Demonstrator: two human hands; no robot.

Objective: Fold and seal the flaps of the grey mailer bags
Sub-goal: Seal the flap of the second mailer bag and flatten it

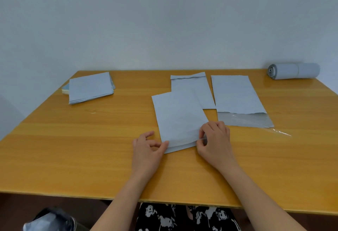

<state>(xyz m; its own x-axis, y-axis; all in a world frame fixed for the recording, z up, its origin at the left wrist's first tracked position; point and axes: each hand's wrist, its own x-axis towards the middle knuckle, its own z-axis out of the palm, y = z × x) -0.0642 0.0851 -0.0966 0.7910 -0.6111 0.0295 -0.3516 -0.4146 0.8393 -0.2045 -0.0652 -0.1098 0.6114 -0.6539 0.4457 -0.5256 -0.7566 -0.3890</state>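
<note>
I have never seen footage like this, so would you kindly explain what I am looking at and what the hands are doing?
There is no machine here: a person wears a camera on the head, looking down at their own bare hands over a wooden table. The left hand pinches the near corner of a grey mailer bag, and the right hand pinches a clear strip at the bag's near edge. Behind it lie two more bags: one partly beneath it, another with its flap open. A stack of bags sits far left, a roll far right.
</note>
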